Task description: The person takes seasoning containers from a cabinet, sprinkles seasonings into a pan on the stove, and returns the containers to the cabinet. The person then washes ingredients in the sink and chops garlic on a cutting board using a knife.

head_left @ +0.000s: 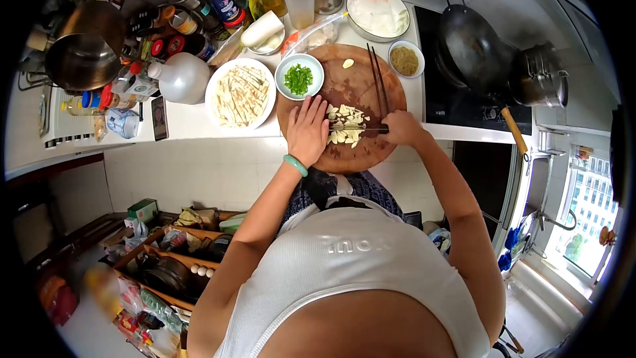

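My right hand (401, 128) is wrapped round the dark handle of a kitchen knife (361, 128), whose thin blade lies across chopped garlic (346, 117). My left hand (307, 128) rests with fingers stretched out by the blade's far end; whether it presses on the blade I cannot tell. Both hands are over a round wooden cutting board (371, 156). Above my left fingers, a bowl of chopped green onion (298, 79) stands on the board's edge. A pair of dark chopsticks (378, 79) and a single garlic piece (348, 63) lie farther back on the board.
Left of the board is a plate of pale strips (240, 95), with a large plastic jug (182, 78) and phone (159, 118) beyond. To the right, a small bowl of brownish food (403, 60) stands near the stove with a wok (472, 43). Bottles and jars crowd the back.
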### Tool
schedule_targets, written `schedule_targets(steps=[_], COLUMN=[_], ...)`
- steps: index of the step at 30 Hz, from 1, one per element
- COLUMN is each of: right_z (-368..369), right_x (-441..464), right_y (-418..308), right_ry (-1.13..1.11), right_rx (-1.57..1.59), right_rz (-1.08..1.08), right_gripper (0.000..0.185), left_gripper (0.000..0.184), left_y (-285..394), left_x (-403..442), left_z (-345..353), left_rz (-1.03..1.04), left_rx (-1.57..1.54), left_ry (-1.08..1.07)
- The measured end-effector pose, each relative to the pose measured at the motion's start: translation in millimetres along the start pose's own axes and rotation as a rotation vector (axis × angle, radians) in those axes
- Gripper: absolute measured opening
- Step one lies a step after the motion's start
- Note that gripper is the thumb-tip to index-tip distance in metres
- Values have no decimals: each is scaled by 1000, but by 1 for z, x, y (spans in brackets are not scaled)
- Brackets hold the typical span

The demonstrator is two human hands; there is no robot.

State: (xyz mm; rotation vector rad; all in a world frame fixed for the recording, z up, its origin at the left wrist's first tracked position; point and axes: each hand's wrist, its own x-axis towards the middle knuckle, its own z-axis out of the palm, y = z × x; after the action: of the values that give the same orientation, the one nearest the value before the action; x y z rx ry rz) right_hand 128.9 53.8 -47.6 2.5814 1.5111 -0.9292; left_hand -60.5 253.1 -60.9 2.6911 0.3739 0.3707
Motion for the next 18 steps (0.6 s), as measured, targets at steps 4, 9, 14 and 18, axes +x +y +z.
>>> schedule_targets(steps=[4,9,14,18], right_z=[-9,-10,-23,-26], right_x=[2,3,-4,-18], right_y=[-5,-4,-17,-29], right_ry=[10,-24,-27,12], right_rx=[25,86,85,68], right_rz=[-30,18,18,36], right_gripper=[21,19,19,21], left_gripper=[40,48,53,55], left_y=[-3,4,0,-10], left_x=[-7,-5,-12,-14], left_z=[1,4,5,1], left_rz=[-1,-14,-41,-23], left_rx=[45,160,144,124], left_ry=[-29,29,-16,2])
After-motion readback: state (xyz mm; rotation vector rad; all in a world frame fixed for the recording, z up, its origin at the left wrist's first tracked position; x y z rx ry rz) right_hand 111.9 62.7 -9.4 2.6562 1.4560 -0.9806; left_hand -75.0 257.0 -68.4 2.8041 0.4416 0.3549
